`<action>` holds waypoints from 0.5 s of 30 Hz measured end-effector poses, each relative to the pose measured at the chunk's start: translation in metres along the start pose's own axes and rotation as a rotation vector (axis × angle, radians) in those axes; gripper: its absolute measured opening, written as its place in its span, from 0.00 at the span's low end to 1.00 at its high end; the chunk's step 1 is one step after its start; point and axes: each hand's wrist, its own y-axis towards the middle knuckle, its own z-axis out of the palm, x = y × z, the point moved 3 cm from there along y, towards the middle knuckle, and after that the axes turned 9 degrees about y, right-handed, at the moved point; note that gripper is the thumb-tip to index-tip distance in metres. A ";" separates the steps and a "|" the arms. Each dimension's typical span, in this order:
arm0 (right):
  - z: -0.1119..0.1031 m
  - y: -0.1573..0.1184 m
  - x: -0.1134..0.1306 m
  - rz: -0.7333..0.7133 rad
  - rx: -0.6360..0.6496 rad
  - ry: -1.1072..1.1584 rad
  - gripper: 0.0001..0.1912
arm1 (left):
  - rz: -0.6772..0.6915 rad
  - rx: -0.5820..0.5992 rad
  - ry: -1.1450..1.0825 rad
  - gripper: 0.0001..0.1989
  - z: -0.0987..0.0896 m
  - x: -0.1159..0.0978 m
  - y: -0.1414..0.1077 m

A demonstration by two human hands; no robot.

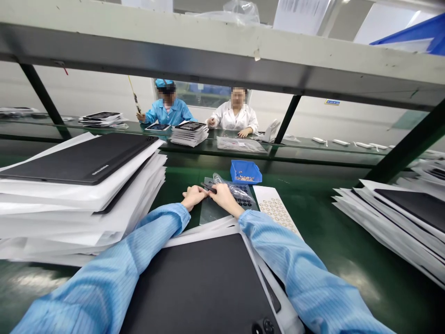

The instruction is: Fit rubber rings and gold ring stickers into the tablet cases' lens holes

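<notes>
My right hand (223, 198) is closed around slim dark tweezers (208, 187), whose tips point left toward the other hand. Beside it, my left hand (193, 196) has its fingers pinched together; whatever they hold is too small to make out. Under and beyond the hands lies a clear plastic sheet (246, 198) with rows of black round pieces. A black tablet (198, 283) rests back up in front of me on white sleeves, its camera at the lower right. To the right of the hands is a white sheet (278, 208) with rows of small gold-coloured rings.
A blue bin (245, 172) with small gold-coloured parts stands beyond the hands. Tall tablet stacks in white sleeves flank me, left (79, 204) and right (399, 222). A shelf (222, 46) crosses overhead. Two people sit at the bench opposite.
</notes>
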 end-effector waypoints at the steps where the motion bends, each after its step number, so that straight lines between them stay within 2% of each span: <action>1: 0.000 0.000 0.001 0.000 0.002 0.004 0.11 | 0.002 -0.001 -0.001 0.15 0.000 0.000 -0.001; 8: -0.006 -0.003 0.004 0.051 -0.009 0.085 0.11 | 0.017 0.001 -0.009 0.15 0.001 0.000 -0.001; 15: -0.035 -0.009 0.008 0.145 0.002 0.329 0.15 | 0.023 -0.018 -0.005 0.15 -0.001 0.000 -0.001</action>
